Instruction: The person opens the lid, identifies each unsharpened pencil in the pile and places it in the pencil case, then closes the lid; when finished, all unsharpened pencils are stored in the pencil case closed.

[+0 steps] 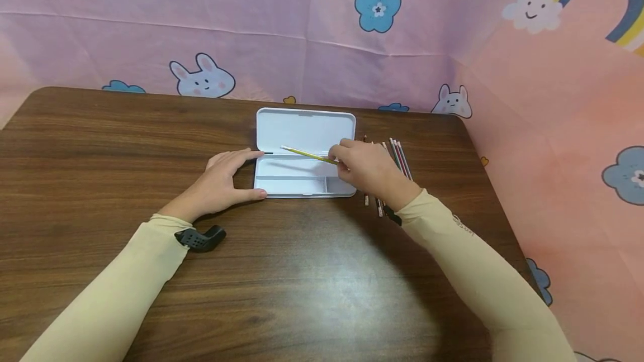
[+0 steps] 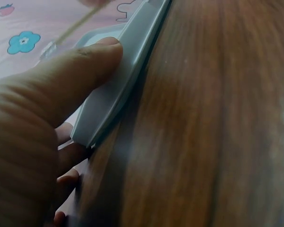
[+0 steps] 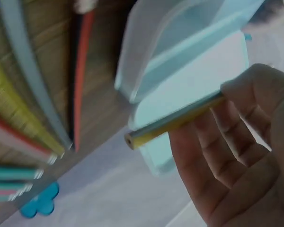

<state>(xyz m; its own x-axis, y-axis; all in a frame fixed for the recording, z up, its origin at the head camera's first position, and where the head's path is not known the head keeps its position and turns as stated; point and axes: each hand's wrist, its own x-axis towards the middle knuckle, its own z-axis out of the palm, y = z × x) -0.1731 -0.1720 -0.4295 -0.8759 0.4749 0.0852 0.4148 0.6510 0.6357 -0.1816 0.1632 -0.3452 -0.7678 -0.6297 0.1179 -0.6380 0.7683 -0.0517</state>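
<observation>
A white pencil case (image 1: 290, 194) lies on the table with its lid (image 1: 307, 127) raised at the back; its base has a long rear compartment and two front ones. My left hand (image 1: 213, 183) holds the case's left end, thumb at the front corner, index finger near the hinge. In the left wrist view the thumb (image 2: 92, 61) lies along the front wall. My right hand (image 1: 369, 166) pinches a yellow pencil (image 1: 307, 153) above the case, its whitish end pointing left. The right wrist view shows the pencil's (image 3: 154, 135) flat, unsharpened end and a greyish face.
Several pencils (image 1: 401, 158) lie on the table right of the case, partly hidden under my right hand and forearm. In the right wrist view, a red-and-black pencil (image 3: 80, 80) lies nearest the case. A patterned cloth (image 1: 276, 21) hangs behind the wooden table (image 1: 271, 272).
</observation>
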